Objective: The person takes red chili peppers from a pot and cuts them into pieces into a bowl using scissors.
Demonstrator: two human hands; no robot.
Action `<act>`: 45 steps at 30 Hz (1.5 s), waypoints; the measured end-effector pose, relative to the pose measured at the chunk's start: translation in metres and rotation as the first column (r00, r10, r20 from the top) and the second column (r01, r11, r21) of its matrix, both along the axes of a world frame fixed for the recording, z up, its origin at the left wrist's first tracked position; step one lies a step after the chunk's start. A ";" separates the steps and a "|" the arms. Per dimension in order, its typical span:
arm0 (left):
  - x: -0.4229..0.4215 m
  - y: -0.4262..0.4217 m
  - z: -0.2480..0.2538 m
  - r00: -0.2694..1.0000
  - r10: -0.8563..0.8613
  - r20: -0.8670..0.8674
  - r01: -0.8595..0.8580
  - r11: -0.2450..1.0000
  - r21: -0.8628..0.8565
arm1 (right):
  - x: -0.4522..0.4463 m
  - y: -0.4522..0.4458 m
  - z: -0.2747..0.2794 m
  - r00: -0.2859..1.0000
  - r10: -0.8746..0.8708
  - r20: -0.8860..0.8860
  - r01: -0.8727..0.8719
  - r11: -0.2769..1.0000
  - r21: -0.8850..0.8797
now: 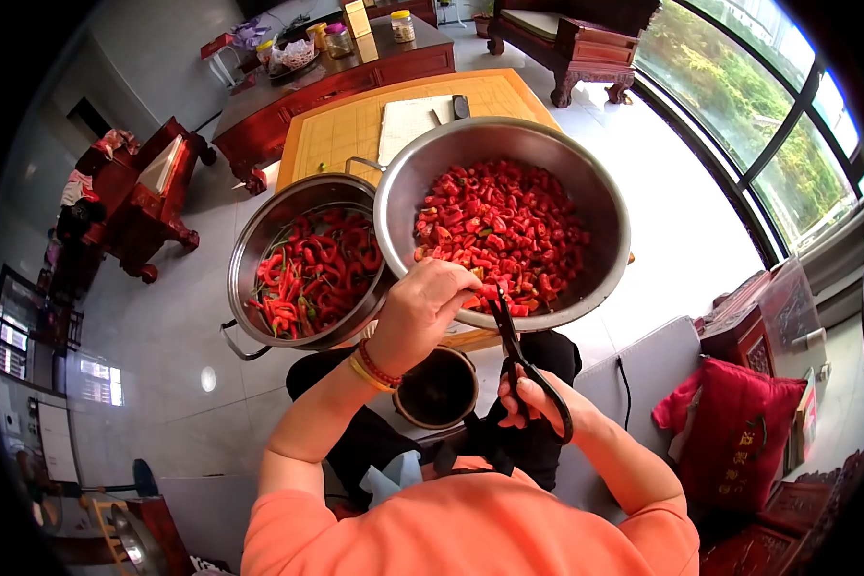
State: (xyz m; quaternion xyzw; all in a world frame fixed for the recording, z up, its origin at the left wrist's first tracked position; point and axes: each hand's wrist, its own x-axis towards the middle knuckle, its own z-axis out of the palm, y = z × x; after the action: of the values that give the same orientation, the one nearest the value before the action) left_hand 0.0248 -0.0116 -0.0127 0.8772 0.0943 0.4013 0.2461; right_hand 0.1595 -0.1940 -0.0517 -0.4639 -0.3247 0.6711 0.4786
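My left hand (420, 305) pinches a red chili pepper (488, 292) over the near rim of a wide metal bowl (600, 202). Chopped red chili pieces (504, 221) cover the bowl's bottom. Black scissors (511, 338) are in my right hand (540, 396), fingers through the handles, blades pointing up beside the pepper. Whether the blades touch it, I cannot tell. Left of the bowl, a metal pot (243, 252) with side handles holds whole red chilies (322, 269), a few with green stems. A dark round container (437, 389) stands below my hands, between my knees.
Under the bowl and pot is a wooden table (331, 134) with a paper pad (415, 120) and a small dark object (461, 106). Beyond stands a dark wooden cabinet (403, 65) with jars. A red cushion (739, 432) lies on the right, near large windows (739, 106).
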 end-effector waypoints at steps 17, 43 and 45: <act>-0.001 0.005 -0.005 0.987 0.151 -0.057 -0.157 0.980 -0.121 | -0.003 -0.003 -0.005 0.996 -0.040 -0.076 0.034 0.996 -0.078; 0.002 -0.014 -0.012 0.996 0.087 -0.015 -0.088 0.995 -0.039 | -0.007 0.001 0.001 0.999 -0.019 0.041 0.024 0.992 -0.124; 0.000 -0.012 -0.013 0.996 0.087 -0.020 -0.088 0.996 -0.032 | -0.005 0.002 0.009 0.994 -0.035 0.102 0.053 0.981 -0.185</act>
State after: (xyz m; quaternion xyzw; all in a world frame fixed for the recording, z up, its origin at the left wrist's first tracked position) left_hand 0.0252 -0.0239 -0.0261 0.8718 0.1413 0.4019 0.2416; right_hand 0.1543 -0.1917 -0.0431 -0.5463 -0.2727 0.6644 0.4309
